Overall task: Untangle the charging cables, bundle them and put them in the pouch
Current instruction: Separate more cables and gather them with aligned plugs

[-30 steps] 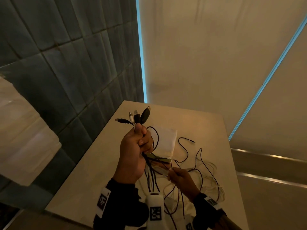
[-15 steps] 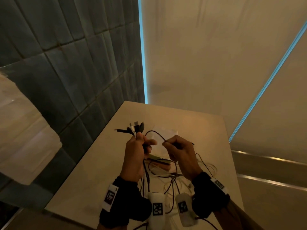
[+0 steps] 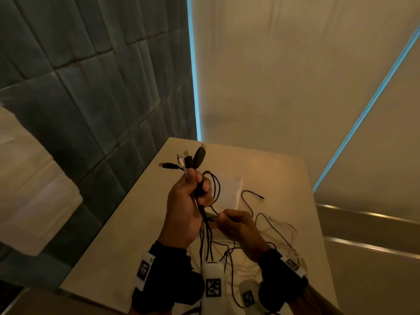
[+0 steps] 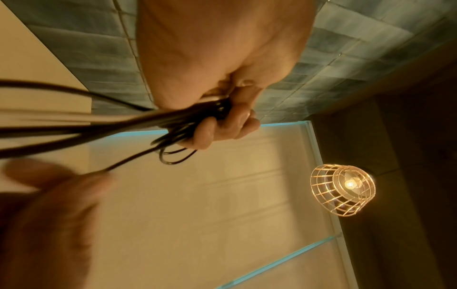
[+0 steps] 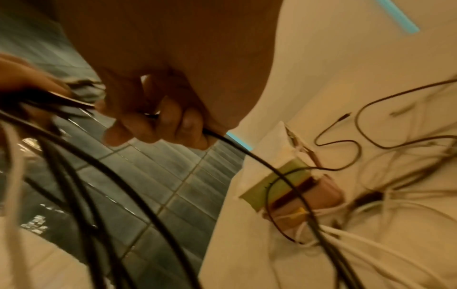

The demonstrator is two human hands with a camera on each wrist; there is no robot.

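Charging cables gathered at plug ends in left hand, fist curled round bunch, held up over middle of table; rest trailing down to loose tangle of black and white strands near right edge. Pouch, pale, flat on table behind hands, toward far edge. Right hand curled on one black strand just below left fist; half a second ago up level with left fist, now dropped lower, running down strand. Probably combing one cable free, so untangling only partly done, bundling and pouching not started. Small green and brown block lying beside pouch under strands, nature unclear. Square coded tags on wristbands, not readable as words; no brands or writing visible
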